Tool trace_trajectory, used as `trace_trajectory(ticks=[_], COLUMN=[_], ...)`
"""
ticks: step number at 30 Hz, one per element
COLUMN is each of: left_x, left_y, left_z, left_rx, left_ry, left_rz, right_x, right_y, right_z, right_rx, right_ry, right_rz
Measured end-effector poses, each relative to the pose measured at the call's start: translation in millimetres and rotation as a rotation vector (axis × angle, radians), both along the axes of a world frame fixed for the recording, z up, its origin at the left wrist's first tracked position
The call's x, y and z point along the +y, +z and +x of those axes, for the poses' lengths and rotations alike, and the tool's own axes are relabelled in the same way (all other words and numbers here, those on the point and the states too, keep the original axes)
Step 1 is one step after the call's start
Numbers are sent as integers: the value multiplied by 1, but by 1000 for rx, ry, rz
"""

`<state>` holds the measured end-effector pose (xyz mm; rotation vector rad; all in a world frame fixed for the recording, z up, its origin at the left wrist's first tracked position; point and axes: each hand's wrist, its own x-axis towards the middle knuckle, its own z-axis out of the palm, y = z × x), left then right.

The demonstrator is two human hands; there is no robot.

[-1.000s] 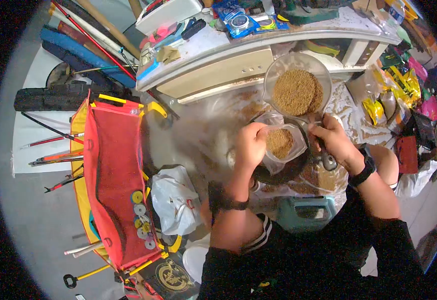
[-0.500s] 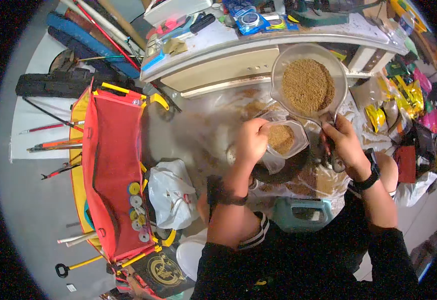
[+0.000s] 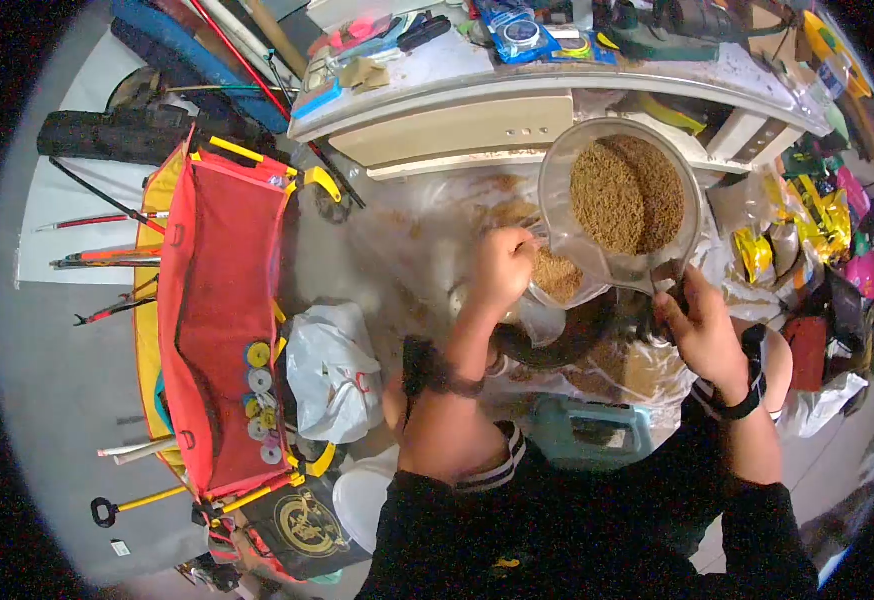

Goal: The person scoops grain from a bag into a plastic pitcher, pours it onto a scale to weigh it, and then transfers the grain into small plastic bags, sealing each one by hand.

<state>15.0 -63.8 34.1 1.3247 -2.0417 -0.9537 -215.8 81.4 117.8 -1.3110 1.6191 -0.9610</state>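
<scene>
A round clear scoop (image 3: 555, 180) full of brown pellets (image 3: 607, 197) is held up by its handle in my right hand (image 3: 709, 335), whose fingers are wrapped round the handle. My left hand (image 3: 505, 268) pinches the rim of a clear plastic bag (image 3: 542, 322) with light-brown grains (image 3: 557, 275) inside. The scoop's lower left edge overlaps the bag's opening. Beneath both, a dark round basin (image 3: 557, 345) is partly hidden by the bag and scoop.
A red and yellow mesh-topped case (image 3: 232, 270) stands left, beside a white plastic bag (image 3: 335, 370). A cluttered bench (image 3: 437, 85) runs across the top. Yellow packets (image 3: 817, 215) lie right; a teal plastic stool (image 3: 597, 440) is near my lap.
The scoop has moved down and toward the bag, and its pellets now show a groove dividing them. My left hand still grips the bag. The camera view has shifted slightly.
</scene>
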Motion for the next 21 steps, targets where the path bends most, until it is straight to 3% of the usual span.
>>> trace_trajectory(ticks=[5, 15, 17, 21], left_x=[2, -2, -1, 0], left_y=[2, -3, -6, 3], left_z=[-3, -3, -4, -3], left_rx=[164, 45, 20, -12], left_ry=[-40, -76, -41, -66], left_rz=[92, 63, 41, 70], right_x=[3, 5, 5, 6], right_y=[-4, 0, -5, 4], right_z=[-3, -2, -4, -2], right_rx=[161, 159, 307, 314], right_ry=[28, 14, 61, 65], right_rz=[-66, -23, -81, 21])
